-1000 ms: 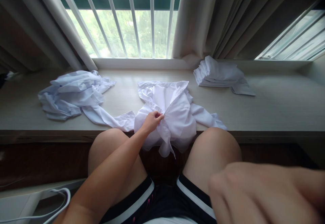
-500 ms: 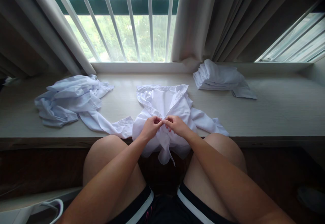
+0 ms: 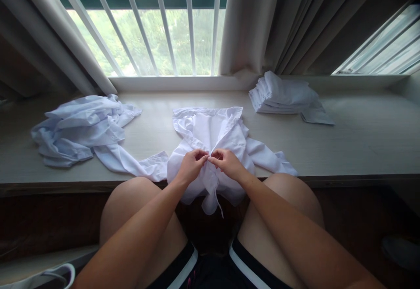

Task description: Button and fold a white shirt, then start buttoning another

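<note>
A white shirt (image 3: 213, 134) lies spread on the pale wooden window ledge (image 3: 361, 140), its collar toward the window and its lower part hanging over the front edge between my knees. My left hand (image 3: 190, 164) and my right hand (image 3: 226, 163) meet at the middle of the shirt's front, each pinching one edge of the opening. The fingertips nearly touch. One sleeve trails out to the right (image 3: 274, 160), another to the left (image 3: 134, 162).
A crumpled pile of pale blue-white clothes (image 3: 78, 127) lies on the ledge at the left. A folded stack of white garments (image 3: 285, 99) sits at the back right by the curtain (image 3: 262, 22). A barred window (image 3: 157, 26) is behind.
My right hand came up from near the camera and took hold of the shirt front beside my left hand. In the last half second both hands stayed there.
</note>
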A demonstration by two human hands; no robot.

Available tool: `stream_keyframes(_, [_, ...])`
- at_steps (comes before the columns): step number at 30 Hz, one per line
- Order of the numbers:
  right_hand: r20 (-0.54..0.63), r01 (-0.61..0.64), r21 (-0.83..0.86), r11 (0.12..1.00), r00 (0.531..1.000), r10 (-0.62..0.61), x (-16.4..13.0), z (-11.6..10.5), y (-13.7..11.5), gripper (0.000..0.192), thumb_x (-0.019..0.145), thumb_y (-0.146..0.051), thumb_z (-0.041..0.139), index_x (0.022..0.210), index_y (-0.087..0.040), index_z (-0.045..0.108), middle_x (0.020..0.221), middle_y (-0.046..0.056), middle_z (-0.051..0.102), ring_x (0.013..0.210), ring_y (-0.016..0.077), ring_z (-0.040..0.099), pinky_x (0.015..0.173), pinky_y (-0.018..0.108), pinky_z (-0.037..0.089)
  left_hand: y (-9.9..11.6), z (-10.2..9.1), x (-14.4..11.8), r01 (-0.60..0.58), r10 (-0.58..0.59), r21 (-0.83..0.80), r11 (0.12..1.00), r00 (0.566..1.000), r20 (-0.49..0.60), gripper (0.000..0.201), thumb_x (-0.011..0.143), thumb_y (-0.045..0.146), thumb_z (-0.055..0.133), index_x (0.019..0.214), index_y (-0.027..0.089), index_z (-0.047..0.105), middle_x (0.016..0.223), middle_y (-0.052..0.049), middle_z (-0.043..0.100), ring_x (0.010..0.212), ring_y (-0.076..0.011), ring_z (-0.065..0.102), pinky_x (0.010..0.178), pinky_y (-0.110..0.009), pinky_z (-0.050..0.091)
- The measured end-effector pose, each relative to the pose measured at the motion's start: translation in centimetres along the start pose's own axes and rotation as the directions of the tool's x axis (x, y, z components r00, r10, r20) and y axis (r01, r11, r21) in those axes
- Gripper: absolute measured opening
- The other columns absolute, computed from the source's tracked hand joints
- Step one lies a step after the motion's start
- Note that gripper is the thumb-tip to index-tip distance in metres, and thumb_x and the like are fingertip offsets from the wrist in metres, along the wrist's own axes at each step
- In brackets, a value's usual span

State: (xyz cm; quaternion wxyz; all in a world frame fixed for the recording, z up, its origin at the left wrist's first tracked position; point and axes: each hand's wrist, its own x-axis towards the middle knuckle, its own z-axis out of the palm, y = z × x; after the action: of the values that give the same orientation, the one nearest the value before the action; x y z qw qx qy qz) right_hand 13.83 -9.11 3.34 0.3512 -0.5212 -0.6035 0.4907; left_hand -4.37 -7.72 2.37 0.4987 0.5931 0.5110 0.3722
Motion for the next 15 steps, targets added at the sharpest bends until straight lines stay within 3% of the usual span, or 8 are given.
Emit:
stream_keyframes(5, [-0.068,0.049,-0.109,0.993,0.996,-0.057,0.1,0.11,0.31,0.026,0.087,-0.041,0.064,0.082,-0.015,0.067,0.077,0.003,0.067,0.069,0.0132,0.057,0.063,0.024,0.043,-0.15,0.03,-0.02,-0.015,0.016,0.036,0.999,1.0,-0.025,0.025,0.083,0.038,0.071,0.094,0.017,0.078,0.092,-0.008,0.077,0.084,-0.0211,0.068,0.073,-0.03,0.049])
stream_keyframes(15, [-0.114,0.01,-0.044,0.999,0.993,-0.015,0.03,0.4,0.73,0.019,0.084,-0.034,0.066,0.09,-0.016,0.07,0.084,0.004,0.071,0.072,0.0142,0.062,0.062,0.022,0.046,0.33,-0.24,-0.25,0.007,0.001,0.107,0.994,0.998,-0.068,0.023,0.08,0.039,0.073,0.083,0.016,0.074,0.082,-0.006,0.074,0.076,-0.0185,0.065,0.069,-0.028,0.047])
